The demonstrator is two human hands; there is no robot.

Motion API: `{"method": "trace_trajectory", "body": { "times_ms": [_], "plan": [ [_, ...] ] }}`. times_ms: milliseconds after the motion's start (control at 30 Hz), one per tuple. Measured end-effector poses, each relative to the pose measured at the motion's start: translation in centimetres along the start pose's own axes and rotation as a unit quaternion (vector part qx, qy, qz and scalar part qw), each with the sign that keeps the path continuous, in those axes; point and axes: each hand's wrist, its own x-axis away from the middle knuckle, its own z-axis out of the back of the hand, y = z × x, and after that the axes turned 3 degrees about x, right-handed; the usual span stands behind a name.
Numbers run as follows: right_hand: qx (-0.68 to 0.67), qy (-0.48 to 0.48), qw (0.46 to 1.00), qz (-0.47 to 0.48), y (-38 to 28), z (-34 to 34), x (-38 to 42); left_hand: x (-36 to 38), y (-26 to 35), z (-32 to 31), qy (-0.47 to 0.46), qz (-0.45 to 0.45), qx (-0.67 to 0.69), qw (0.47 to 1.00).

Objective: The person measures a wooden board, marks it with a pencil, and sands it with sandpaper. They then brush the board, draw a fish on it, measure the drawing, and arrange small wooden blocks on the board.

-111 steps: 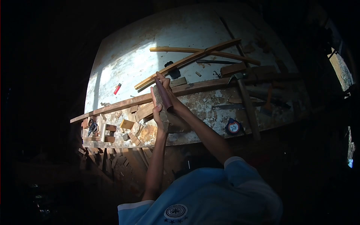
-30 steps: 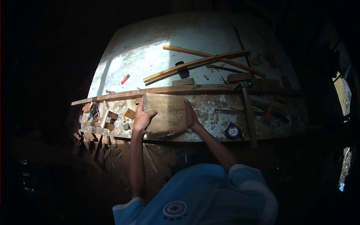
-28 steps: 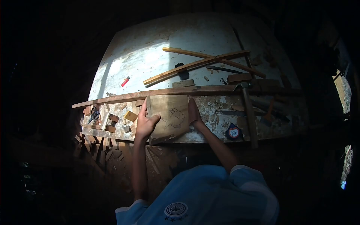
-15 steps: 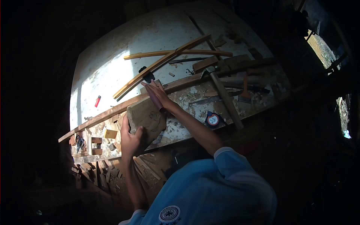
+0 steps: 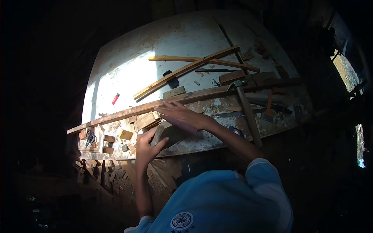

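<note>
Near the front edge of the bench, my left hand (image 5: 147, 147) grips the left end of a thick wooden block (image 5: 171, 135), thumb on the near side. My right hand (image 5: 182, 115) lies over the block's far side, fingers pointing left, with a reddish-brown sheet (image 5: 179, 124), seemingly sandpaper, curved under the palm. Part of the block is hidden beneath this hand and sheet. Just beyond my left hand lie light wood pieces (image 5: 147, 120).
A long wooden strip (image 5: 116, 115) crosses the bench (image 5: 128, 46). Farther back are two crossed sticks (image 5: 186, 69) and a red lighter (image 5: 115, 99). To the right lie a hammer (image 5: 248, 112), a brush (image 5: 268, 110) and a partly hidden tape measure (image 5: 236, 131). Scissors (image 5: 90, 138) lie left.
The block has tilted lower, and my right hand has turned to point left across it with the sheet. The bench scene has shifted rightward in view. My arm now partly covers the tape measure.
</note>
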Motion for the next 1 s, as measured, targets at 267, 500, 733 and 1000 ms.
{"method": "trace_trajectory", "body": {
  "times_ms": [267,500,733,1000],
  "plan": [
    [-0.138,-0.067,0.961,-0.230,7.9,-1.5,5.1,-0.9,1.6,-0.7,-0.018,-0.068,-0.062,0.996],
    [-0.043,0.035,0.990,-0.130,2.1,-0.5,4.9,-1.3,1.8,-1.5,-0.036,-0.085,-0.078,0.993],
    [-0.107,0.024,0.993,-0.042,-1.6,0.8,3.7,-1.9,1.9,-1.7,-0.073,-0.114,-0.071,0.988],
    [-0.218,0.043,0.920,-0.324,8.0,-2.7,11.6,0.8,2.4,-1.1,-0.122,-0.040,-0.053,0.990]
  ]
}}
